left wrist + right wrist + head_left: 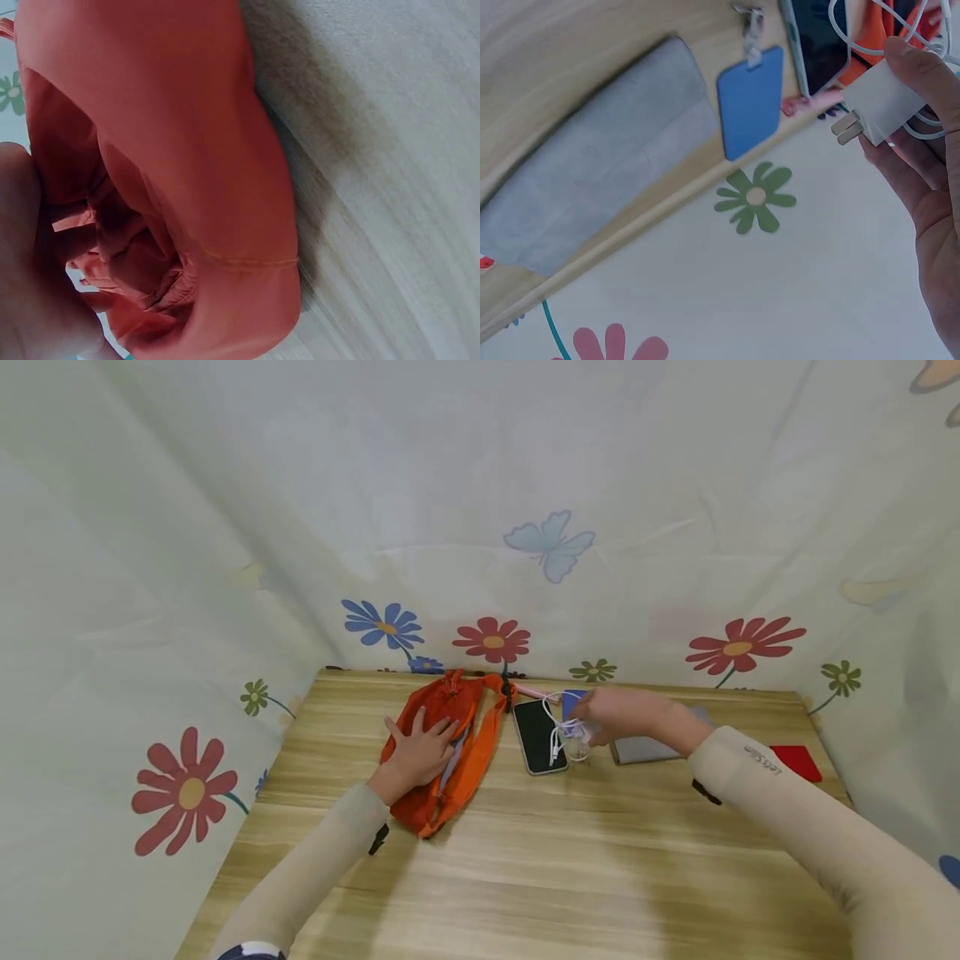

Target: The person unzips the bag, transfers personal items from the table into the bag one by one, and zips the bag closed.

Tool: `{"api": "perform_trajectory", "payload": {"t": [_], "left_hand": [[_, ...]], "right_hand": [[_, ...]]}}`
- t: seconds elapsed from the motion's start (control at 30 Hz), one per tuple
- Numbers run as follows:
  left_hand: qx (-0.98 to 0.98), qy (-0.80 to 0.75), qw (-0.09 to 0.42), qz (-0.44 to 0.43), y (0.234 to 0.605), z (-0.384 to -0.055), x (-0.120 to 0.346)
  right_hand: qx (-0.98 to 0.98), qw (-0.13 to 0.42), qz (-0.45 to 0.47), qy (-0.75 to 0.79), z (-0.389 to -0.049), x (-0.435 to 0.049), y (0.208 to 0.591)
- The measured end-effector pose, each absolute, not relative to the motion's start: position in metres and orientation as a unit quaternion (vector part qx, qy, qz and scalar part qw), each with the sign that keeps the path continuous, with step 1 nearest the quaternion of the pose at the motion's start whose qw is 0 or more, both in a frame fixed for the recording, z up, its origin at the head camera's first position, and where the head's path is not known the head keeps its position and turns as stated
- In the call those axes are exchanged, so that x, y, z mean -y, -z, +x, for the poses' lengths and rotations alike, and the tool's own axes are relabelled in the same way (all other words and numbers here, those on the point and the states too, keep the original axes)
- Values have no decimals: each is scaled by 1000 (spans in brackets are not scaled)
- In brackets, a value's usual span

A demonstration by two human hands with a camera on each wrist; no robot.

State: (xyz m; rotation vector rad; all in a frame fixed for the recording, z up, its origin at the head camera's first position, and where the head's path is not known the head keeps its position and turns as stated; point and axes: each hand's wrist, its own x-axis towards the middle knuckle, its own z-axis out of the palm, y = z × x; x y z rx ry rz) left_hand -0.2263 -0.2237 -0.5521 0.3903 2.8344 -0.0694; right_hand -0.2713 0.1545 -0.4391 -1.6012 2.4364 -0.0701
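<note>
My left hand (416,758) lies with spread fingers on an orange fabric waist bag (408,817) at the table's left. In the left wrist view the fingers reach over the open mouth of the bag (202,165). Over the back middle of the table, my right hand (628,714) pinches a white charger plug (881,101) between thumb and fingers, its metal prongs pointing outward. A white cable (551,718) hangs in loops from that hand, overlapping a black-screened phone (534,739). A blue card holder (750,105) with a clip lies below the charger.
Beside the card holder is a flat grey pouch (630,150), partly under my right forearm in the head view. A red flat item (797,762) lies at the far right. A pink pen-like stick (536,693) sits near the back edge. Flower-printed curtain (630,568) surrounds the table.
</note>
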Motion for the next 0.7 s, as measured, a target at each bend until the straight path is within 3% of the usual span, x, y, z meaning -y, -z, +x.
{"api": "perform_trajectory", "payload": {"t": [0.47, 0.7], "left_hand": [[-982, 13, 133, 131, 542, -221, 226], [-984, 12, 112, 140, 536, -224, 224]], "right_hand": [[-846, 60, -519, 107, -281, -142, 435], [-848, 66, -511, 122, -286, -117, 447]]}}
